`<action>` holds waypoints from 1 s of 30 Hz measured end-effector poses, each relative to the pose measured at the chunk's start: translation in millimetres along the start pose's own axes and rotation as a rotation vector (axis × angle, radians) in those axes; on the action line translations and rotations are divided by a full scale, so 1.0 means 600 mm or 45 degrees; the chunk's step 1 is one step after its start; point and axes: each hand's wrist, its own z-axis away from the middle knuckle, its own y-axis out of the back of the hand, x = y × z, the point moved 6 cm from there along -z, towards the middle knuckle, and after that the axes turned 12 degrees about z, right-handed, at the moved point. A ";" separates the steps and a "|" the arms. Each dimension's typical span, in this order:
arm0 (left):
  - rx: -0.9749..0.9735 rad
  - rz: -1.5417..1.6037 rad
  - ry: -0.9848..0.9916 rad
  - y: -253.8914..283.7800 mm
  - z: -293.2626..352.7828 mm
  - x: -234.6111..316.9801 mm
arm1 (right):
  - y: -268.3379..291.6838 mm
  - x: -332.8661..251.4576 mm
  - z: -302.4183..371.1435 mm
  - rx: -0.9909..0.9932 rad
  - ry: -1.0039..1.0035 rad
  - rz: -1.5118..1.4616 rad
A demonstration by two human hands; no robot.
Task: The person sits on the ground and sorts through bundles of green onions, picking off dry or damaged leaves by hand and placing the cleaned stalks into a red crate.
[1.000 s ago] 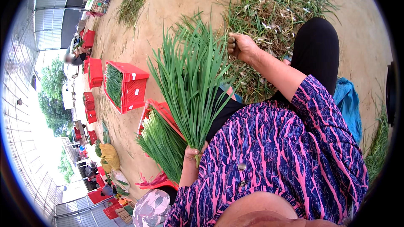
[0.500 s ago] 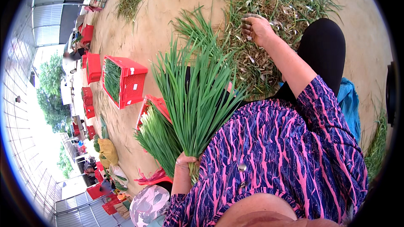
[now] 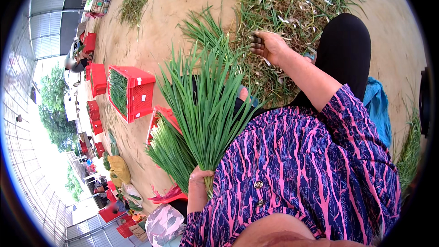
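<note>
My left hand (image 3: 201, 176) is wrapped round the pale stem ends of a big bunch of garlic chives (image 3: 204, 110). Its long green leaves fan out away from me, over my lap and knee. My right hand (image 3: 270, 47) hangs above a heap of plant trimmings (image 3: 270, 80), fingers loosely bent and apart, with nothing visible in them. Dark stains cover its fingertips. Loose chives (image 3: 211, 36) lie on the ground just left of the heap. Beside my left arm, more chives (image 3: 171, 148) fill a red crate (image 3: 165, 115), partly hidden by the held bunch.
Further left stands a red crate (image 3: 140, 93) packed with greens. Several red crates (image 3: 98, 79) line the far left, near people and a yellow sack (image 3: 119, 170). Pink ties (image 3: 165, 194) lie near my left elbow. A blue cloth (image 3: 377, 110) is by my right side.
My right hand has moved slightly left and nearer to me, above the trimmings. The left hand keeps its grip, and the chives' leaves have shifted a little left. The whole view has shifted slightly.
</note>
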 end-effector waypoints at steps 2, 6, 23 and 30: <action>-0.012 0.000 0.009 -0.004 -0.003 0.001 | -0.017 -0.035 0.002 -0.041 0.259 0.063; -0.042 0.007 0.032 -0.009 -0.009 0.001 | -0.067 -0.057 0.022 -0.303 0.159 0.123; -0.009 0.008 0.092 -0.021 0.005 0.002 | -0.101 -0.006 -0.018 -0.462 -0.040 0.327; -0.056 0.022 0.129 -0.018 0.006 0.000 | -0.107 -0.005 -0.002 -0.378 -0.038 0.368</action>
